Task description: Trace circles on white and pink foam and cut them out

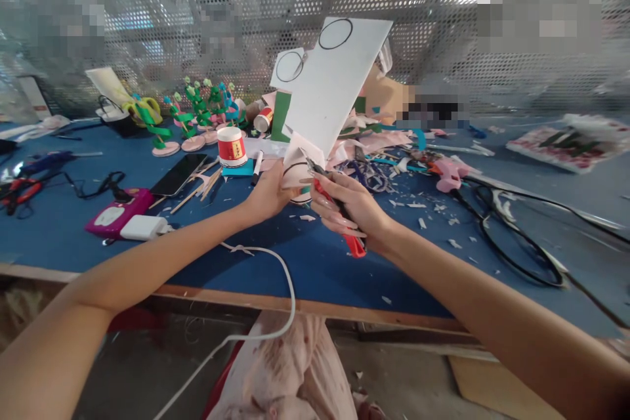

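Observation:
My left hand (270, 195) grips the lower end of a white foam sheet (333, 82) that stands up tilted above the table, with black circles drawn on it. My right hand (350, 207) is closed on red-handled scissors (339, 210); their blades meet the sheet's bottom edge beside a drawn circle. Both hands hover over the blue table (305, 256) near its front edge. Small white offcuts lie around them.
A red-and-white cup (231, 146), a marker (256, 167), a phone (178, 174), wooden sticks and a pink device (116, 213) with a white charger cable lie left. Green foam figures (189, 119) stand at the back. Black cables (512, 236) and scraps spread right. Perforated metal wall behind.

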